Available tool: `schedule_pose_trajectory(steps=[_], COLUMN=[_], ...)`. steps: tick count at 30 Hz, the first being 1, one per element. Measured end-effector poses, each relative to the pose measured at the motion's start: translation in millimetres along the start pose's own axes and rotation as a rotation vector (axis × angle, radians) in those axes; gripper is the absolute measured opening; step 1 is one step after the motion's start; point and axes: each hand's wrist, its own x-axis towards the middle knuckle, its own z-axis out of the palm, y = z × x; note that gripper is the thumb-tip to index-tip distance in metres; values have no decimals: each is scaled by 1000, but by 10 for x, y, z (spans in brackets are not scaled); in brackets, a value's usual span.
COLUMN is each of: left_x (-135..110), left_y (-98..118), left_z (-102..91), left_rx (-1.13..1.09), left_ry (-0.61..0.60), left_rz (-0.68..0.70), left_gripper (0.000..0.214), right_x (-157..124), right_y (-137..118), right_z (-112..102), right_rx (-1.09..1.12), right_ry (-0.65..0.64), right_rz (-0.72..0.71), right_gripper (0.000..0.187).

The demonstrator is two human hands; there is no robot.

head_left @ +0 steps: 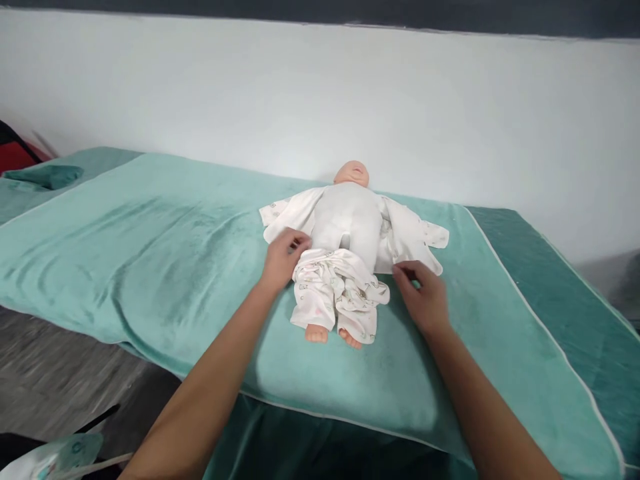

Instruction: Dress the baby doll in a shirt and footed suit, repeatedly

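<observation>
A baby doll [347, 217] with a white cloth body lies on its back, its feet toward me. Under its torso a white baby jacket [407, 230] is spread open, the sleeves out to both sides. Patterned white baby trousers [315, 293] are bunched around the doll's legs, with the bare feet showing. My left hand [286, 259] is closed in a pinch at the jacket's lower left edge, close beside the trousers' waist. At the jacket's lower right hem, thumb and fingers of my right hand [421, 293] pinch the cloth. What lies under the fingertips is partly hidden.
A light green cover [165, 267] with a pale border is spread over the bed, with some wrinkles at the left. A white wall [320, 100] rises right behind the doll's head. At the lower left, a white and teal item [65, 457] stands beyond the bed's edge.
</observation>
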Motion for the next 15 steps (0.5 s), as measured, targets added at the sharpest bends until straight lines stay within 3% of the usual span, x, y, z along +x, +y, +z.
schedule_pose_trajectory(steps=[2, 5, 10, 15], left_x=[-54, -122, -202, -242], left_y=[103, 198, 238, 251], left_z=[42, -16, -237, -314], left_rx=[-254, -415, -448, -428], left_ry=[-150, -257, -529, -648], left_rz=[-140, -269, -178, -192], left_gripper=[21, 25, 18, 13], right_x=[-14, -18, -22, -16], right_y=[-143, -224, -144, -101], right_z=[144, 222, 117, 59], right_rx=[198, 411, 479, 420], right_ry=[-126, -248, -412, -527], right_rz=[-10, -6, -27, -76], right_gripper=[19, 18, 19, 24])
